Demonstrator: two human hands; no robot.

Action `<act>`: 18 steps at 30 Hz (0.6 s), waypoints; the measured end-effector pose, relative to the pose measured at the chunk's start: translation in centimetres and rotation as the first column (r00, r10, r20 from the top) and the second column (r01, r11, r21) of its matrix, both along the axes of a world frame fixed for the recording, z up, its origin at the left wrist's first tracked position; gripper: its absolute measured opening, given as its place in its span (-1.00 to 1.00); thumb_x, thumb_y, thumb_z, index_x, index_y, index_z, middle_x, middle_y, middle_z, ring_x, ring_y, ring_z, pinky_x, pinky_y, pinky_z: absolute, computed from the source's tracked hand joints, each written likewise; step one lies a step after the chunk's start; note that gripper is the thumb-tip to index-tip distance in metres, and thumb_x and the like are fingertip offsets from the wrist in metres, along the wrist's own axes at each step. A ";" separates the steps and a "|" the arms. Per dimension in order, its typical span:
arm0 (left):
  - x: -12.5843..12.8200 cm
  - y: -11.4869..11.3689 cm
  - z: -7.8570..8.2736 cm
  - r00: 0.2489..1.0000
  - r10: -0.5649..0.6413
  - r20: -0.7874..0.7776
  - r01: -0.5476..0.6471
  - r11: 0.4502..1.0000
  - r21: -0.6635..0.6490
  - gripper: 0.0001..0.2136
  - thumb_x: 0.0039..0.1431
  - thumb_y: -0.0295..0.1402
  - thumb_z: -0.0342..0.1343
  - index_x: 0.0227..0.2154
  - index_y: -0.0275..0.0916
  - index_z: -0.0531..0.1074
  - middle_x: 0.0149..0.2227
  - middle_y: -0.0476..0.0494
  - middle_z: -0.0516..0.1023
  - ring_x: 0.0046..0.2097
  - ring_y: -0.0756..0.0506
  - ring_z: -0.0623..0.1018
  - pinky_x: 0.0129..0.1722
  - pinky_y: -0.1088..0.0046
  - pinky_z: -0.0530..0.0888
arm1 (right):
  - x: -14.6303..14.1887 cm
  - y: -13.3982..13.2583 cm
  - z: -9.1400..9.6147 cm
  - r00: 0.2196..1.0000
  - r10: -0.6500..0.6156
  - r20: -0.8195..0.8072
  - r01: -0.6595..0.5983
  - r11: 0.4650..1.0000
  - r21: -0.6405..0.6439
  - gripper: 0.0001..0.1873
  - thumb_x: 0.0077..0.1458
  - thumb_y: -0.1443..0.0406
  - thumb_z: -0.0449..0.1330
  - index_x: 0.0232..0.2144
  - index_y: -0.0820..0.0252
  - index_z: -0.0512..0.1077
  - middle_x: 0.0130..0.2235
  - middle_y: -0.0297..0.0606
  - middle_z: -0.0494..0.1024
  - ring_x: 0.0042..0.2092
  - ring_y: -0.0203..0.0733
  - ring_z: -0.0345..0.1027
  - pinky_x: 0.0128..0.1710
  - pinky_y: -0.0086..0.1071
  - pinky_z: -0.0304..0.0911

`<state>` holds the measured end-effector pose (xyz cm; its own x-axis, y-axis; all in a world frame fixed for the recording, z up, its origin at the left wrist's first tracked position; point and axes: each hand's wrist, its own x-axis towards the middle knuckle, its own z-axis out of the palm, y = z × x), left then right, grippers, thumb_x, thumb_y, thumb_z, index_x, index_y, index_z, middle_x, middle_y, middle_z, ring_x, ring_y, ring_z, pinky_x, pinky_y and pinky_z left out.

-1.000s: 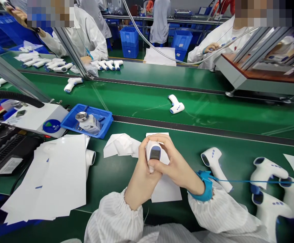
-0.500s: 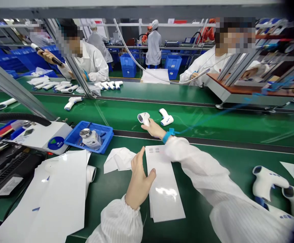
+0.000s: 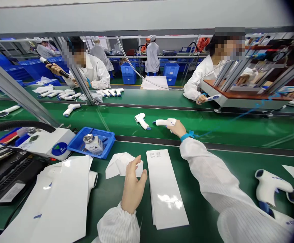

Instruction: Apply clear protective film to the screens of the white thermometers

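Observation:
On the green belt my right hand [image 3: 177, 129], with a blue wrist strap, is closed round the head of a white infrared thermometer [image 3: 162, 122] whose handle points left. Just left of it lies another white infrared thermometer [image 3: 141, 120] with a blue handle end, apart from my fingers. My left hand [image 3: 133, 186] hovers over the green bench, fingers curved and apart, holding nothing. Nearest to it are a crumpled white cloth [image 3: 116, 165], partly behind the fingers, and a stack of long white label sheets [image 3: 164, 189] to its right.
A blue tray [image 3: 108, 143] holds a small bottle. Large white sheets [image 3: 68, 199] partly cover a thermometer. More thermometers [image 3: 271, 185] sit at right; another lies on the belt [image 3: 71, 109]. A metal post [image 3: 17, 89] slants across the left. Co-workers sit beyond the belt.
My right hand has let go of the left thermometer and moved right onto the other one, which has turned. My left hand has shifted slightly left, away from the label sheets.

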<state>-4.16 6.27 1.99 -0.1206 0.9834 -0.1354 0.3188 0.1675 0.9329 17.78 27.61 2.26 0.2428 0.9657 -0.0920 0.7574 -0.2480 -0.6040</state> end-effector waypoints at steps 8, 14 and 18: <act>1.0 0.9 1.3 0.951 -0.302 0.061 0.298 0.952 0.076 -0.19 0.03 -0.41 0.19 0.32 -0.09 -0.07 0.14 -0.29 0.28 0.20 -0.32 0.29 0.15 -0.04 0.29 | -0.9 -10.8 3.0 0.418 0.779 -0.467 -0.875 0.484 0.024 -0.60 -0.14 0.21 0.37 -0.19 0.14 0.47 -0.25 -0.39 0.53 -0.24 -0.20 0.42 -0.27 -0.40 0.33; 4.3 -0.9 -1.8 0.798 -0.017 0.602 0.173 0.964 -0.203 -0.26 0.14 -0.42 0.03 0.31 0.01 -0.20 -0.32 0.01 0.37 -0.56 0.07 0.31 -0.57 0.53 0.43 | -0.4 -10.9 -2.0 0.634 0.686 -0.358 -0.702 0.704 0.107 -0.73 0.02 0.15 0.27 -0.25 0.17 0.52 -0.24 -0.28 0.56 -0.24 -0.19 0.43 -0.22 -0.33 0.35; 5.6 -1.2 -3.1 0.842 0.087 0.532 0.032 0.977 -0.210 -0.35 0.21 -0.31 0.03 0.28 0.09 -0.13 -0.05 -0.11 0.36 -0.55 0.11 0.28 -0.62 0.58 0.37 | -0.8 -9.7 -6.4 0.846 0.492 -0.204 -0.457 0.867 0.197 -0.81 0.10 0.25 0.19 -0.26 0.22 0.51 -0.15 -0.11 0.49 -0.06 -0.03 0.32 -0.03 -0.10 0.23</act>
